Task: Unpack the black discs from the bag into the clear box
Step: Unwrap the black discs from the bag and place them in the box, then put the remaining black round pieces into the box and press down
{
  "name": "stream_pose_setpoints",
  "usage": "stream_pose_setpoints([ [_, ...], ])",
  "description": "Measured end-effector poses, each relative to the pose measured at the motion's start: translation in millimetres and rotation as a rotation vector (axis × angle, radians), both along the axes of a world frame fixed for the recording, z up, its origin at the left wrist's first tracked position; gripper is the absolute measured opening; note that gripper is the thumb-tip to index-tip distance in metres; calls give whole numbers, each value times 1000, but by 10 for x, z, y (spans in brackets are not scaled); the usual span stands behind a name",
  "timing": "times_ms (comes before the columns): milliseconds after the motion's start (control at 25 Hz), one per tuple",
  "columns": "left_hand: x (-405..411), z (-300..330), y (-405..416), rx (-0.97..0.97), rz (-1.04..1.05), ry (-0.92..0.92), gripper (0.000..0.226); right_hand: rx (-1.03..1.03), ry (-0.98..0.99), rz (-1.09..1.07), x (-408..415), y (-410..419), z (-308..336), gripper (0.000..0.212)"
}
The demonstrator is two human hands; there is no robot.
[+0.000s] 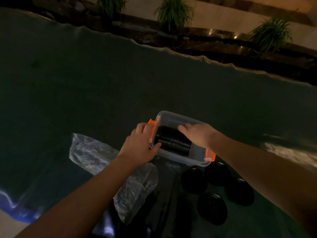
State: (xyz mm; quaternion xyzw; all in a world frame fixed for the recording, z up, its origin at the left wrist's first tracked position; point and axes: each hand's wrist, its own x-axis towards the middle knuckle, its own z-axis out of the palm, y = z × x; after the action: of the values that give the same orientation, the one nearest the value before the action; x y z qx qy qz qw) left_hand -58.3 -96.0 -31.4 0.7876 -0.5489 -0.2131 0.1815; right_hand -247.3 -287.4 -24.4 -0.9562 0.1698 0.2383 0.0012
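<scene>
A clear box [197, 158] with orange latches sits on the dark table. Inside it a row of black discs [173, 141] stands on edge. My left hand [139, 143] rests on the box's left end by the orange latch [151, 123], its thumb touching the near end of the row. My right hand [197, 134] lies flat over the far right part of the row, fingers pointing left. Several stacks of black discs [193, 182] lie on the table near the box's front. The crumpled clear plastic bag [96, 153] lies flat to the left, under my left forearm.
The table [85, 83] is covered with a dark cloth whose far edge runs diagonally. Beyond it are potted plants [173, 12] along a ledge. A dark object [154, 212] lies near the front edge, partly under the bag.
</scene>
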Motion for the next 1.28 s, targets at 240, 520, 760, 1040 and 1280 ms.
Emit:
stream_pose_setpoints([
  [240, -15, 38, -100, 26, -39, -12, 80, -26, -20, -212, -89, 74, -47, 63],
  [520, -116, 188, -101, -41, -144, -116, 83, 42, -175, -365, -443, 289, 134, 71],
  [760, -190, 359, 9, -160, -294, -126, 76, -51, -520, -567, -933, 873, 415, 64],
  [1040, -501, 289, 320, -222, -504, -100, 63, -148, -499, -1002, -1575, 1672, 390, 75],
  [1280, -896, -42, 513, -80, -544, -109, 62, -63, -497, -1196, -1994, 1936, 116, 75],
])
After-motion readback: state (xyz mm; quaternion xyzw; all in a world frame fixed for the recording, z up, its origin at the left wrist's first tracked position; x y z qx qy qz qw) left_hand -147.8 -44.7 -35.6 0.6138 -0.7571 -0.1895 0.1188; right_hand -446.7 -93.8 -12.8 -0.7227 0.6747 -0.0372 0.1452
